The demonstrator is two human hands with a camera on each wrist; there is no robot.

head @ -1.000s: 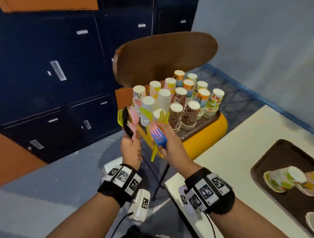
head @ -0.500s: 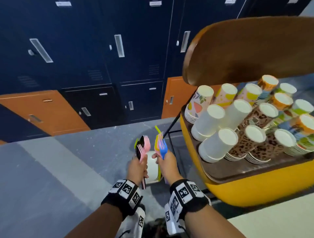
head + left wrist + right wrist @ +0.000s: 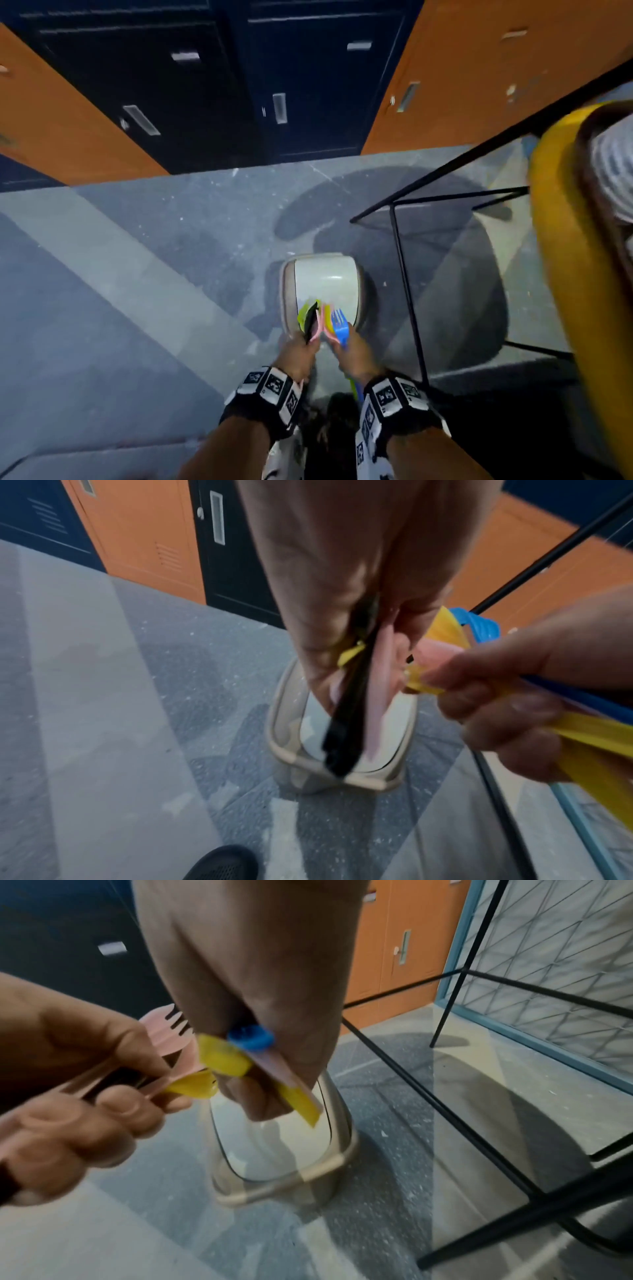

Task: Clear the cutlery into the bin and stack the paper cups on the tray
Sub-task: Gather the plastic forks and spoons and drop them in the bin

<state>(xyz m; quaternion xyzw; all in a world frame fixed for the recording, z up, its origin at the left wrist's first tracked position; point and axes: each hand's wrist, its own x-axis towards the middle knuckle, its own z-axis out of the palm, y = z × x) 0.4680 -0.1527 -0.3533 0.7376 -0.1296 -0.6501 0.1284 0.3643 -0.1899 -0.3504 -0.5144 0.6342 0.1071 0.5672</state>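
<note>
A white bin [image 3: 287,291] with a beige rim stands open on the grey floor. Both hands hover just above its near edge. My left hand [image 3: 301,346] grips a bunch of black, pink and green plastic cutlery [image 3: 312,320]. My right hand [image 3: 352,349] grips a blue fork with yellow and pink pieces [image 3: 339,327]. In the left wrist view the black and pink handles [image 3: 346,723] point down into the bin [image 3: 284,753]. The right wrist view shows the yellow handles [image 3: 301,1096] over the bin's mouth [image 3: 318,1172]. Blurred paper cups [image 3: 613,171] show at the right edge.
A yellow chair seat [image 3: 561,240] juts in at the right, and its thin black legs [image 3: 407,291] stand close beside the bin. Orange and dark blue lockers [image 3: 308,85] line the far wall. A black shoe [image 3: 222,864] is on the floor near the bin.
The view has dropped from the chair with the cups to the floor. Both hands have come down with their cutlery and now hang over the bin's near edge.
</note>
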